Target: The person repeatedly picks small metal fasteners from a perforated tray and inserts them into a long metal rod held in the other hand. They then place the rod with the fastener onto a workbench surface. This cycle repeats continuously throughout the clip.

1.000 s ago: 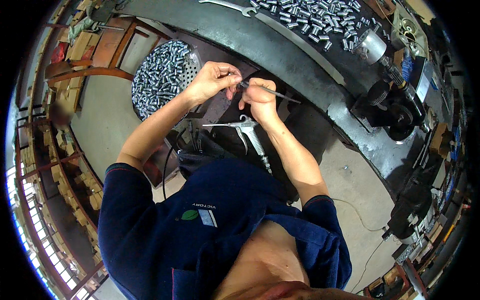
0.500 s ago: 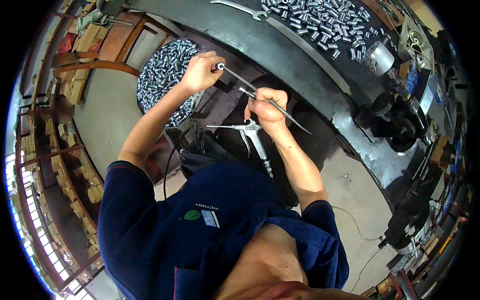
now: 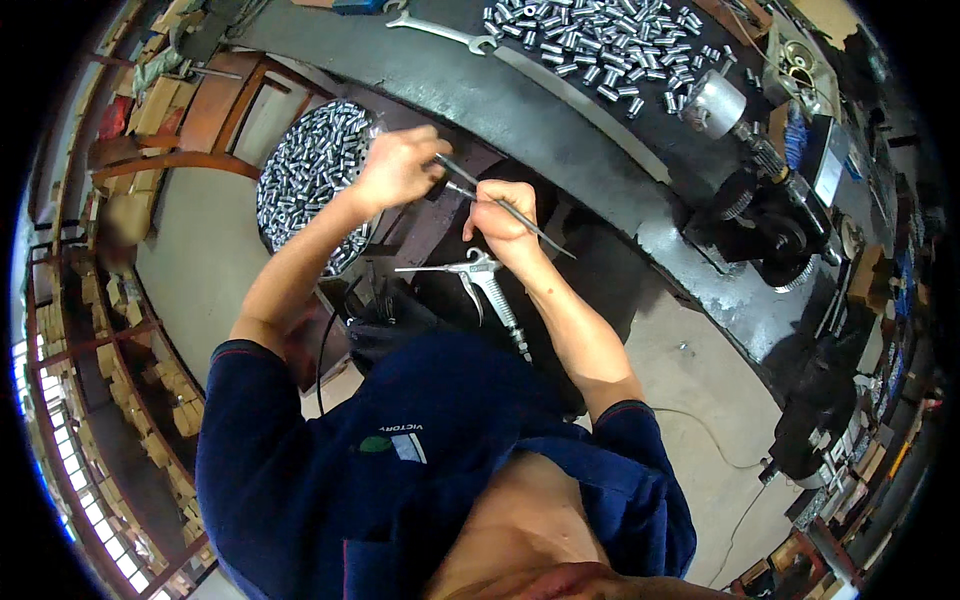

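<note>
My left hand (image 3: 403, 168) is closed, its fingers pinched together at the far end of a thin metal rod (image 3: 520, 219). Whatever lies between those fingertips is hidden and slightly blurred. My right hand (image 3: 504, 212) wraps round the rod, which slants across it and ends in a tapered tip by the wrist. A second, short metal piece (image 3: 459, 189) pokes out of the same hand toward the left one. Below the hands lies a silver air blow gun (image 3: 487, 284). Beside my left forearm, a round container holds many small metal sleeves (image 3: 310, 170).
Along the far side runs a dark workbench (image 3: 560, 135) bearing an open-ended wrench (image 3: 443, 32) and a heap of metal sleeves (image 3: 610, 45). A black geared machine (image 3: 770, 225) with a metal cylinder stands at the right. A wooden chair (image 3: 215, 110) is at the left, near box shelves.
My hands have come closer together, with less rod showing between them. The ring-shaped sleeve end seen at my left fingertips no longer shows. The whole view has shifted slightly.
</note>
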A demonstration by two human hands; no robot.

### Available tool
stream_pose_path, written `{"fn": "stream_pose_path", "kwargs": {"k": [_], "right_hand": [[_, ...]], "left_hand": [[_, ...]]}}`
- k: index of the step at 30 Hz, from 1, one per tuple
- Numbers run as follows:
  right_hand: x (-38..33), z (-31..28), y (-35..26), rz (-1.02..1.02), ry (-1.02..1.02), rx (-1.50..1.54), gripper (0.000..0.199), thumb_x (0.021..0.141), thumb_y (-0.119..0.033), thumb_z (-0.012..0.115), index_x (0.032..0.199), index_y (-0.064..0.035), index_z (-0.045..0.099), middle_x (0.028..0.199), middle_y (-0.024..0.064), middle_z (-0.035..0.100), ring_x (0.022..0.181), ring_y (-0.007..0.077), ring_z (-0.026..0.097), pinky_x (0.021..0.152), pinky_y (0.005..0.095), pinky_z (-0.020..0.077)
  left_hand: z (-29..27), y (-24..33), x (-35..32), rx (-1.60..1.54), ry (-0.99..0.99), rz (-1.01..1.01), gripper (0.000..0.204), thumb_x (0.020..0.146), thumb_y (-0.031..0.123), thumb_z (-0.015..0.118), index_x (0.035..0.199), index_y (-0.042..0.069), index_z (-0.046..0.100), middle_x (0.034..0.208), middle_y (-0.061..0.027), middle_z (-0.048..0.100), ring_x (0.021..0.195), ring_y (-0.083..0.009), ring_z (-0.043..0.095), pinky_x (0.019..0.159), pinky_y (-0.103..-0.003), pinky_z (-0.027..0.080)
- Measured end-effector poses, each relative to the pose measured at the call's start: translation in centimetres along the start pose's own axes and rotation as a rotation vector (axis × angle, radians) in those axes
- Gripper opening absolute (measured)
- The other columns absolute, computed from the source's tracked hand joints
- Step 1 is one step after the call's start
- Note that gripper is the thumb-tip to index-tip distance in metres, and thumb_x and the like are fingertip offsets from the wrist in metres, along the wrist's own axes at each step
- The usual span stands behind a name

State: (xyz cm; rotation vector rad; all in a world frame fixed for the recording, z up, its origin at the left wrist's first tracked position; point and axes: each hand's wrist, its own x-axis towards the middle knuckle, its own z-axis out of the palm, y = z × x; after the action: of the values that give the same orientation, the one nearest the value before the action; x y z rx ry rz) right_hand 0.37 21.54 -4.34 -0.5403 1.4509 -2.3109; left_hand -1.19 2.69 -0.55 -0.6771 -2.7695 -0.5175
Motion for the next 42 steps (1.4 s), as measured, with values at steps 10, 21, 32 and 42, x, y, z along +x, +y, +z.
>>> {"fn": "stream_pose_path", "kwargs": {"k": [10, 21, 32, 42], "right_hand": [[-0.2, -0.4, 0.9, 0.028, -0.003, 0.034, 0.025, 0.068, 0.004, 0.044, 0.048, -0.004, 0.031, 0.049, 0.001, 0.036, 0.042, 0.0126, 0.05, 0.041, 0.0269, 0.0413], [0.3, -0.7, 0.6, -0.049, 0.086, -0.013, 0.024, 0.069, 0.004, 0.046, 0.049, -0.0033, 0.035, 0.049, 0.0009, 0.037, 0.043, 0.0106, 0.047, 0.041, 0.0254, 0.0418], [0.2, -1.2, 2.6, -0.035, 0.051, -0.085, 0.017, 0.072, -0.007, 0.054, 0.056, -0.0015, 0.054, 0.054, 0.0052, 0.055, 0.047, 0.0105, 0.054, 0.042, 0.0234, 0.0431], [0.4, -1.5, 2.1, -0.121, 0.162, 0.037, 0.028, 0.071, -0.005, 0.051, 0.049, -0.0057, 0.034, 0.045, -0.0025, 0.037, 0.042, 0.0063, 0.048, 0.037, 0.023, 0.0381]], "left_hand": [[-1.3, -2.6, 14.3, -0.061, 0.252, -0.13, 0.027, 0.072, 0.019, 0.067, 0.094, 0.003, 0.064, 0.073, -0.0109, 0.061, 0.068, -0.0209, 0.061, 0.064, -0.03, 0.048], [-3.5, 0.0, 6.6, -0.7, -0.212, -0.328, 0.029, 0.087, 0.024, 0.058, 0.095, -0.003, 0.061, 0.071, -0.0051, 0.061, 0.054, -0.0085, 0.054, 0.051, -0.023, 0.045], [0.1, 3.6, 0.3, -1.087, -0.263, -0.58, 0.023, 0.086, 0.016, 0.054, 0.072, -0.002, 0.059, 0.057, -0.0062, 0.056, 0.051, -0.0123, 0.053, 0.048, -0.025, 0.042], [0.8, -0.4, 1.2, -1.429, 0.102, -0.666, 0.015, 0.085, 0.01, 0.058, 0.093, -0.003, 0.059, 0.071, -0.0115, 0.063, 0.06, -0.0178, 0.061, 0.059, -0.028, 0.05]]}}
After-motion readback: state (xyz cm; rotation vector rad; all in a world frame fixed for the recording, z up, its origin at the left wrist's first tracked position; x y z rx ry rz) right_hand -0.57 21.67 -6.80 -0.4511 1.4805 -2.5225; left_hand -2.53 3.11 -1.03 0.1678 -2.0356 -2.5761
